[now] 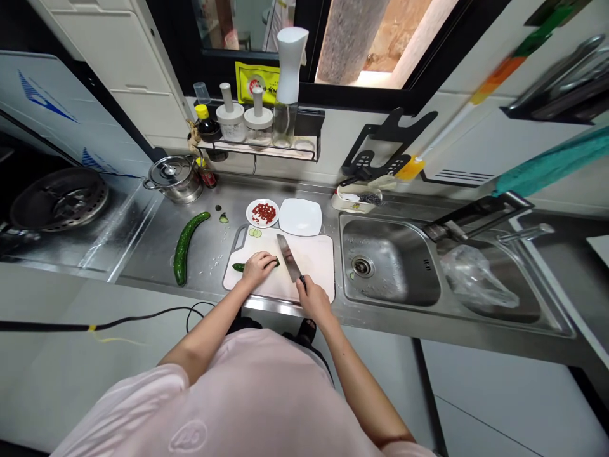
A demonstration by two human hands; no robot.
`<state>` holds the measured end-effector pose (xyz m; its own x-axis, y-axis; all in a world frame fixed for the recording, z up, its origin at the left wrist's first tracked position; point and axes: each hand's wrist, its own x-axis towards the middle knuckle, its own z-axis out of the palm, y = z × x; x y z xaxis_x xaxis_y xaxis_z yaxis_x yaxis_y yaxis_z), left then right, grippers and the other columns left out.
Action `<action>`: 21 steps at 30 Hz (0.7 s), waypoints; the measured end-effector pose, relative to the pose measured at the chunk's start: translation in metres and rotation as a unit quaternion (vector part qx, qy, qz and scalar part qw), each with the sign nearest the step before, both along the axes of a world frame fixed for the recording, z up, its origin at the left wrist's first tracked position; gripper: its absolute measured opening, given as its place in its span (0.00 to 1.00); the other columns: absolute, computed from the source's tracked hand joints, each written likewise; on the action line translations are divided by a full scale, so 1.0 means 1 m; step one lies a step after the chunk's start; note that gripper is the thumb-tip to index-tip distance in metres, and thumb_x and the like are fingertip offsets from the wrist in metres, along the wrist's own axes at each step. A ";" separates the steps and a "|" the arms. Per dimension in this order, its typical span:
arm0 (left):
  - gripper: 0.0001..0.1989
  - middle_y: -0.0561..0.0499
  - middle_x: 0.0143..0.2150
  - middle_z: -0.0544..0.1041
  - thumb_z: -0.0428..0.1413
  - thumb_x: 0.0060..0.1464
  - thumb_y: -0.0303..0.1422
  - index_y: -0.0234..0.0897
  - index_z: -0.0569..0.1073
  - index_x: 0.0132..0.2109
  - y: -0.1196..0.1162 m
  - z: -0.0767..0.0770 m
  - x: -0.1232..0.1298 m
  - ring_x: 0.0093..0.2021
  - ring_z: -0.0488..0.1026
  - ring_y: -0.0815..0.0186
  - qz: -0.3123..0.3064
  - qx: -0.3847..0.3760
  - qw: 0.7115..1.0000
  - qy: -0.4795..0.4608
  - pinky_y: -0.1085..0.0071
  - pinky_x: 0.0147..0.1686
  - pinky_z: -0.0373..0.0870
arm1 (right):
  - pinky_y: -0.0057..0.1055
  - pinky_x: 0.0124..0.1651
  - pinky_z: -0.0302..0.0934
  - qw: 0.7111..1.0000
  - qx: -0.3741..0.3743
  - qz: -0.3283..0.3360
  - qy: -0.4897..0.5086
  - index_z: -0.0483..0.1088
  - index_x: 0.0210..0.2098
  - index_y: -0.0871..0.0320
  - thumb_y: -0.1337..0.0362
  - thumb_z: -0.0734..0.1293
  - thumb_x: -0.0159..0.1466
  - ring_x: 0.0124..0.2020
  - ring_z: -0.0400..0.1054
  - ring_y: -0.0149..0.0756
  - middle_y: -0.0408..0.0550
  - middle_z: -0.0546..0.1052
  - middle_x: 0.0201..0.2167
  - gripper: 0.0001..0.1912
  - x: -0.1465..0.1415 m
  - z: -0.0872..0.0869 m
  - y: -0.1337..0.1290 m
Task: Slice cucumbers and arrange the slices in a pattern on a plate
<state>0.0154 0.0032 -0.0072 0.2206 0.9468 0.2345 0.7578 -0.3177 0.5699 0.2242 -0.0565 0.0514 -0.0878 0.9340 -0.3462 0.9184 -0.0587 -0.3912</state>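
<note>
My left hand presses a piece of cucumber onto the white cutting board; green shows on both sides of the fingers. In my right hand is the black handle of a knife. Its blade points away from me over the board, just right of the cucumber's end. Pale cucumber slices lie at the board's upper left corner. A whole cucumber rests on the steel counter to the left. Small cucumber scraps lie between it and the plates.
Behind the board are a plate of chopped red pieces and a white square plate. A steel pot stands back left. To the right is a sink with a plastic bag beyond. A bottle rack hangs above.
</note>
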 end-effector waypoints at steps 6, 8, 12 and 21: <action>0.12 0.49 0.41 0.75 0.50 0.59 0.37 0.44 0.77 0.44 0.001 -0.007 -0.001 0.44 0.71 0.67 -0.021 0.000 1.000 -0.006 0.69 0.46 0.66 | 0.28 0.32 0.50 0.999 -0.009 0.006 -0.050 0.64 0.43 0.59 0.52 0.48 0.69 0.35 0.71 0.38 0.53 0.76 0.33 0.21 -0.007 0.005 -0.003; 0.11 0.49 0.41 0.75 0.50 0.59 0.37 0.44 0.77 0.44 0.001 -0.008 -0.001 0.44 0.71 0.67 -0.023 0.004 1.000 -0.010 0.69 0.46 0.66 | 0.28 0.33 0.51 0.998 -0.013 0.010 -0.057 0.64 0.43 0.59 0.53 0.49 0.69 0.35 0.71 0.39 0.54 0.76 0.33 0.20 -0.010 0.005 -0.004; 0.12 0.49 0.41 0.75 0.50 0.59 0.37 0.44 0.77 0.43 0.001 -0.008 -0.001 0.44 0.71 0.67 -0.025 0.004 1.000 0.000 0.69 0.46 0.67 | 0.28 0.34 0.52 0.998 -0.011 0.014 -0.059 0.64 0.43 0.59 0.54 0.49 0.70 0.35 0.71 0.39 0.53 0.76 0.33 0.20 -0.014 0.003 -0.004; 0.11 0.49 0.39 0.75 0.50 0.59 0.36 0.42 0.76 0.42 0.001 -0.012 -0.002 0.42 0.70 0.67 -0.031 0.052 0.998 0.020 0.70 0.44 0.67 | 0.28 0.34 0.53 0.997 -0.024 0.028 -0.062 0.63 0.43 0.60 0.55 0.49 0.70 0.36 0.71 0.39 0.53 0.76 0.33 0.19 -0.019 0.005 -0.003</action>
<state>0.0134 0.0045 -0.0194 0.2888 0.9022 0.3203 0.7562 -0.4202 0.5017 0.2054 -0.0595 0.0564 -0.0928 0.9107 -0.4025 0.9620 -0.0223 -0.2723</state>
